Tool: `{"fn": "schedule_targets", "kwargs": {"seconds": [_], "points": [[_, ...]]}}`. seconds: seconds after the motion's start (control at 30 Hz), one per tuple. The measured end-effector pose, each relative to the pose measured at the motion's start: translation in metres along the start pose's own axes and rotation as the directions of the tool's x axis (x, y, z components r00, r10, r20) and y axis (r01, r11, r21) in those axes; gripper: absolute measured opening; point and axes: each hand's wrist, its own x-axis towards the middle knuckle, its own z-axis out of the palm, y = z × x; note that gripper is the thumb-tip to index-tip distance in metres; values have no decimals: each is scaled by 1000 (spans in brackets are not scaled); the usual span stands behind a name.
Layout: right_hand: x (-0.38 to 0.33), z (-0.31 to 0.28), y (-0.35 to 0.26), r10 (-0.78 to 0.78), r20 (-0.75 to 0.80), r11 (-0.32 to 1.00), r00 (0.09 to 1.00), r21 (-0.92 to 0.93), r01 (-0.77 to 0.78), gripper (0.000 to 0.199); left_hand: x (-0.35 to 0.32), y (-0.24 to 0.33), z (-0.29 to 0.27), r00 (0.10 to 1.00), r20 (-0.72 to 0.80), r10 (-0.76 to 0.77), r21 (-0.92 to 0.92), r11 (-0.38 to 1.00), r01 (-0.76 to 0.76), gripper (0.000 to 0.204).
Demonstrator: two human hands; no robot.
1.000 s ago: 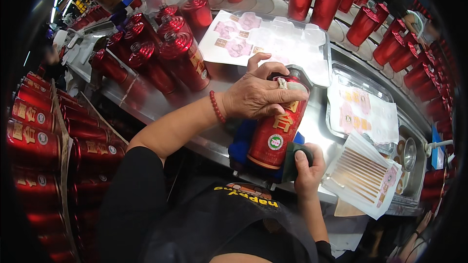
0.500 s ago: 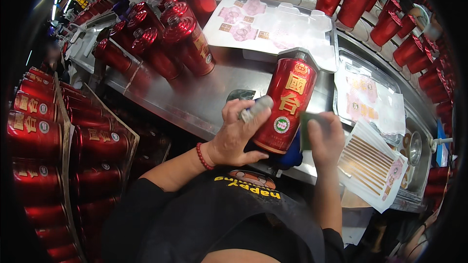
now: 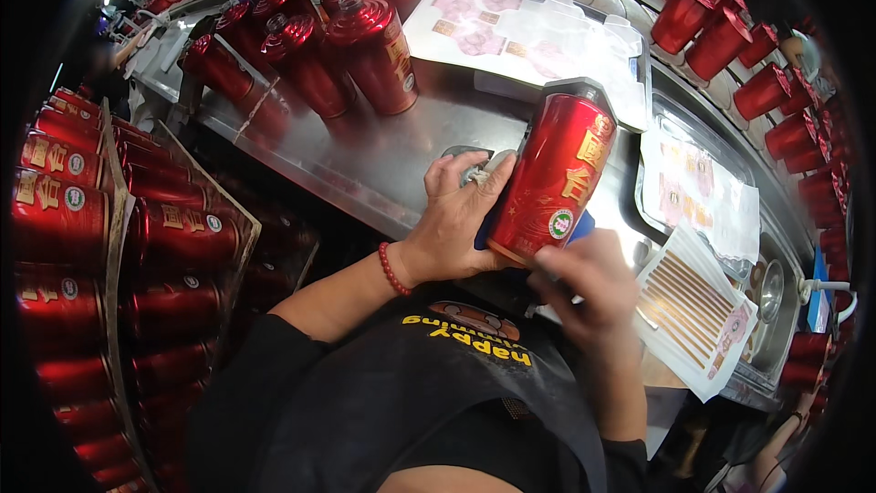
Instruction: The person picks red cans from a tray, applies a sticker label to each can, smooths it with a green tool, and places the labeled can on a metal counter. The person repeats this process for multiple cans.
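Bottle [image 3: 553, 184] lies tilted on the steel bench [image 3: 383, 160], neck end pointing away from the person, base end near the body, resting on a blue pad [image 3: 580, 224].

Left hand [image 3: 453, 224] is cupped against the bottle's left flank, fingers spread and thumb low by the base. A small grey piece sits at its fingertips; what it is cannot be told.

Right hand [image 3: 589, 288] is at the base end, just below and right of the bottle, fingers curled. It is blurred, so whether it pinches something or is bare cannot be told.

Risks, as judged:
- Roll. The bottle is round and glossy and is steadied from one side only. If the left hand eases off, it could roll right toward the label sheets [image 3: 698, 192] in the tray.
- Slip. The surface is slick; pressure at the base could push it forward off the pad.
- Knock. Standing bottles [image 3: 374, 46] are grouped to the upper left, apart from the hands. A wide sweep of the left forearm could topple them.
- Sheet disturbance. The striped sheet [image 3: 698, 306] lies just beside the right hand, overhanging the bench edge. A brush of the wrist could drag it off.
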Motion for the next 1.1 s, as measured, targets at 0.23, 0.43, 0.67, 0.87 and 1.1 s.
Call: {"fn": "schedule_targets", "kwargs": {"seconds": [0.23, 0.43, 0.67, 0.87, 1.1], "points": [[15, -9, -17, 43, 333, 996, 942, 55, -65, 29, 4, 8, -12, 1000, -2, -21, 112, 994, 21, 94], [39, 1, 3, 69, 39, 970, 997, -236, -58, 19, 10, 21, -17, 999, -41, -10, 148, 989, 16, 93], [49, -8, 19, -118, -12, 814, 993, -574, 90, 29, 1, 12, -9, 998, -38, -48, 72, 996, 50, 90], [-3, -3, 5, 59, 20, 996, 998, -69, -57, 36, -8, -10, 8, 995, 83, -59, -85, 994, 66, 91], [-30, 2, -7, 310, 56, 913, 949, 260, -314, 20, -12, -6, -10, 990, 69, 122, -104, 988, -114, 86]]}}
